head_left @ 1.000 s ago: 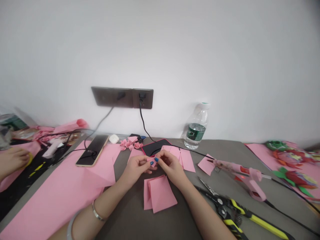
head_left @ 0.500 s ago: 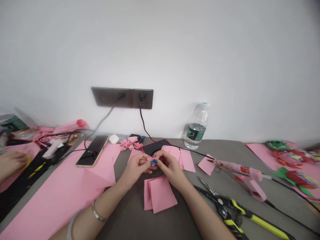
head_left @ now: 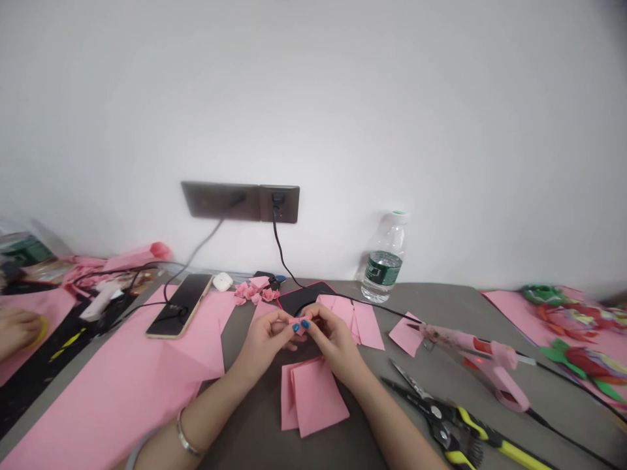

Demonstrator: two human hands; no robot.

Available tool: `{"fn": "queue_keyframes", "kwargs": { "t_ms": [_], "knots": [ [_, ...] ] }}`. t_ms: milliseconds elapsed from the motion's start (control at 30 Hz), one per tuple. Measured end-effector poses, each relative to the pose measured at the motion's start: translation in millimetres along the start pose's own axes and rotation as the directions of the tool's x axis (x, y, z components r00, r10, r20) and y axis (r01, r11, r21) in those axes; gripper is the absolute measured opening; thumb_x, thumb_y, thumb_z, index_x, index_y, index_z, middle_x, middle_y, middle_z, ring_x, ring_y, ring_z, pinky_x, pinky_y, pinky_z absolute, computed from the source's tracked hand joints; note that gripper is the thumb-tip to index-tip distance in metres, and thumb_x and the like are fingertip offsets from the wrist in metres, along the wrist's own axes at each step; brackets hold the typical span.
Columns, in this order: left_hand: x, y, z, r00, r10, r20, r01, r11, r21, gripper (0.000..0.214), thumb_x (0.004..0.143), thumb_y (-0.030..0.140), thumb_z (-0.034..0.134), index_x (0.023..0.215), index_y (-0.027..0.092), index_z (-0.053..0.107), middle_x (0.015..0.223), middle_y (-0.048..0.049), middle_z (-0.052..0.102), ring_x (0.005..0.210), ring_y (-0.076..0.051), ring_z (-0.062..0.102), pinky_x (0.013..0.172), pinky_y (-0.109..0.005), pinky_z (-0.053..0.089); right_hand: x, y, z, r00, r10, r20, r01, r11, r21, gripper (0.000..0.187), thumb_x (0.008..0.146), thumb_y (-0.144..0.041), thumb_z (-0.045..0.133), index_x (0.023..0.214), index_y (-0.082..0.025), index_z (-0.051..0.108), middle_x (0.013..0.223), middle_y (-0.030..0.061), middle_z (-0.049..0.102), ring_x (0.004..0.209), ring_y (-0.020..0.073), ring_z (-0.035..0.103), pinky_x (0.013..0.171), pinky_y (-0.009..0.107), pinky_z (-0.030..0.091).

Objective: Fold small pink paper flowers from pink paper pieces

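My left hand [head_left: 264, 336] and my right hand [head_left: 332, 334] meet above the grey table [head_left: 431, 307], fingers pinched together on a small folded piece of pink paper [head_left: 298, 324]. Blue nails show on the thumbs pressing it. Just below my hands lie two overlapping pink paper squares [head_left: 313, 395]. More cut pink squares [head_left: 365, 321] fan out behind my right hand. A silver bracelet [head_left: 183, 434] sits on my left wrist.
A pink glue gun [head_left: 482, 356] and black-and-yellow pliers [head_left: 455, 424] lie at the right. A water bottle [head_left: 385, 258], a phone [head_left: 180, 303] on a large pink sheet [head_left: 122, 385], small pink paper flowers [head_left: 255, 290] and wall sockets [head_left: 240, 201] sit further back. Another person's hand [head_left: 17, 329] rests at far left.
The view has tilted slightly, so everything sits a little lower. My fingers have shifted their pinch on the small pink piece. The other person's hand at the left has drawn back.
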State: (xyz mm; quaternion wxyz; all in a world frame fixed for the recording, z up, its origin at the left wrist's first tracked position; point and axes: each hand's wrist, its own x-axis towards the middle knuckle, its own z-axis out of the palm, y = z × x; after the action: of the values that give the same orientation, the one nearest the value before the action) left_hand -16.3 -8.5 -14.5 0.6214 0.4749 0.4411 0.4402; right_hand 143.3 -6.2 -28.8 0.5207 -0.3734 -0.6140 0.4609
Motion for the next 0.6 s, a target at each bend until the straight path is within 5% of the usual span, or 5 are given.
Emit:
{"fn": "queue_keyframes", "kwargs": {
  "t_ms": [600],
  "knots": [
    [0.2, -2.6, -0.7, 0.994, 0.107, 0.011, -0.108, 0.994, 0.019, 0.046, 0.075, 0.058, 0.069, 0.090, 0.015, 0.065, 0.081, -0.0070, 0.070, 0.079, -0.023, 0.073, 0.063, -0.028, 0.059, 6.1, 3.6, -0.9, 0.995, 0.089, -0.040, -0.084, 0.989, 0.120, 0.036, 0.080, -0.055, 0.068, 0.080, -0.020, 0.061, 0.075, 0.0016, 0.061, 0.066, 0.0170, 0.058, 0.064, 0.030, 0.049]
  ]
}}
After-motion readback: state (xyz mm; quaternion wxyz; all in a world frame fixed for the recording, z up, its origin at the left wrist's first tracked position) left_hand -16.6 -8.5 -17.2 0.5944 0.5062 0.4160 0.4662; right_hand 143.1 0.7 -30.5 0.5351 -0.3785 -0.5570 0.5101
